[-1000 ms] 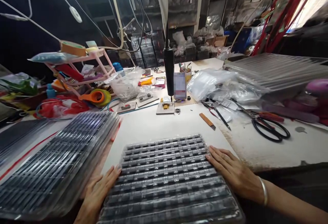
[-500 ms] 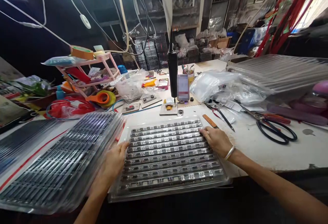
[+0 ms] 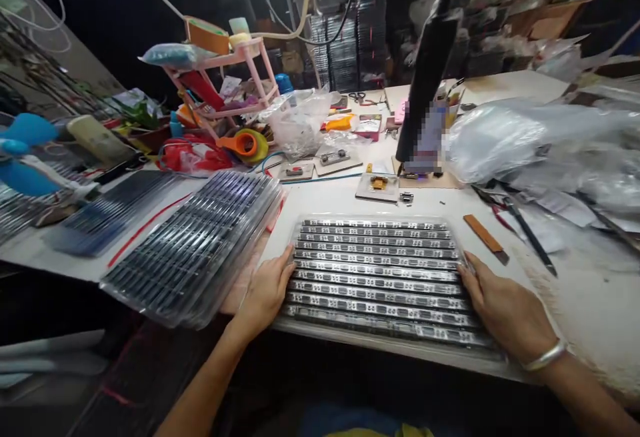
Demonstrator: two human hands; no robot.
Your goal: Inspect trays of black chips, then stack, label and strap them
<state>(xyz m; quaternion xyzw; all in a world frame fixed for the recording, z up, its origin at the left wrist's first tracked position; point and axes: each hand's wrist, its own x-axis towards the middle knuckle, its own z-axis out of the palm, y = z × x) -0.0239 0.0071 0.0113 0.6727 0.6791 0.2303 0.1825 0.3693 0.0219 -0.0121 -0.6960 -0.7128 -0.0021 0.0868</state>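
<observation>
A clear plastic tray [image 3: 375, 218] filled with rows of small metal-and-black parts lies near the front edge of the white workbench. My left hand [image 3: 267, 288] grips its left side, fingers closed on the rim. On the opposite side, my right hand [image 3: 510, 303], with a bracelet at the wrist, holds the right rim between thumb and fingers. Left of my left hand sits a stack of similar plastic trays [image 3: 195, 243] with dark strips in the top one. Behind the held tray are a small block with a gold-coloured piece [image 3: 379, 185] and a little metal part [image 3: 407, 197].
A black electric screwdriver [image 3: 429, 77] hangs above the bench. To the right lie plastic bags [image 3: 500, 137], a brown-handled blade [image 3: 484, 237] and black tweezers [image 3: 530, 233]. A pink rack [image 3: 225, 113], orange tape dispenser [image 3: 245, 145] and blue fan [image 3: 25, 150] stand left.
My view has turned left and downward, so the bench items appear shifted. Both hands keep hold of the tray, which now looks flatter against the bench.
</observation>
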